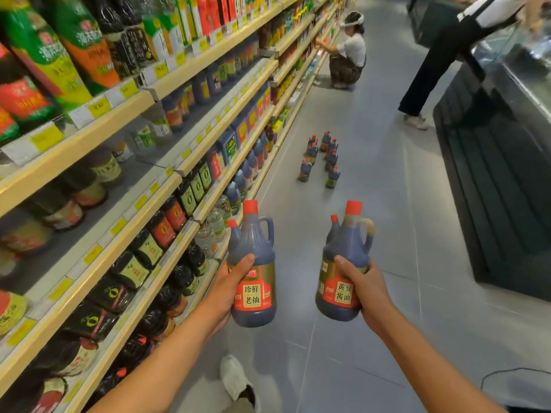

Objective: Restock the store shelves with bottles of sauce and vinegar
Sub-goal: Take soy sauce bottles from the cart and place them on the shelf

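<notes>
My left hand (231, 286) grips a dark soy sauce jug (255, 254) with a red cap, a side handle and a red and gold label. A second red-capped jug (233, 234) shows just behind it. In my right hand (365, 286) is a matching jug (347, 248), with another one (333, 229) partly hidden behind it. Both hands hold their jugs upright over the aisle floor, right of the shelves (167, 186). Several more red-capped bottles (322, 158) stand on the floor further down the aisle.
The long wooden shelves on my left are packed with dark sauce and clear vinegar bottles. A person (348, 52) crouches at the shelves far ahead. Another person (441, 61) leans over a dark counter (492, 174) on the right. My shoe (235, 380) is below.
</notes>
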### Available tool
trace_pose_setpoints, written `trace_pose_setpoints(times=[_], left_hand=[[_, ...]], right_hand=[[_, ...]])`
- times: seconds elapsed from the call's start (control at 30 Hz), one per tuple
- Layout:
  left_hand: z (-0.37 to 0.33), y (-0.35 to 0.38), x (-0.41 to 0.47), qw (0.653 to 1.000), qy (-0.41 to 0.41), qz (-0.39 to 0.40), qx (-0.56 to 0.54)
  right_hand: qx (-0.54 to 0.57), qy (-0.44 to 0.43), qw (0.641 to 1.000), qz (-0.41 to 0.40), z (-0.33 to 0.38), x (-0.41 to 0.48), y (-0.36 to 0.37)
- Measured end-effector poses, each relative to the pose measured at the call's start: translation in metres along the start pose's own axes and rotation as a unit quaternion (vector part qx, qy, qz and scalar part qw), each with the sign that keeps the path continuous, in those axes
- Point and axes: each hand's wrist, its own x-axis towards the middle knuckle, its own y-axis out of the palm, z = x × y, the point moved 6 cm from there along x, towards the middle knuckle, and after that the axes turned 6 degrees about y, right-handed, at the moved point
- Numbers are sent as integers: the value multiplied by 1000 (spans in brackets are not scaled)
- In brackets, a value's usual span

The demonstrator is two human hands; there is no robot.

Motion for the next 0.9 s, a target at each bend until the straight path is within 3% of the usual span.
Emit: trace_pose_setpoints(times=[0.33,0.63,0.9], left_hand=[[-70,-75,102,1000,21,-20,-3],[-99,-169,110,986,59,-145,-61],[-103,-218,73,945,84,-307,-81]], right_hand=[[-44,-17,997,53,61,99,110],[-95,-24,980,176,85,161,246],[-159,8,928,337,77,186,375]])
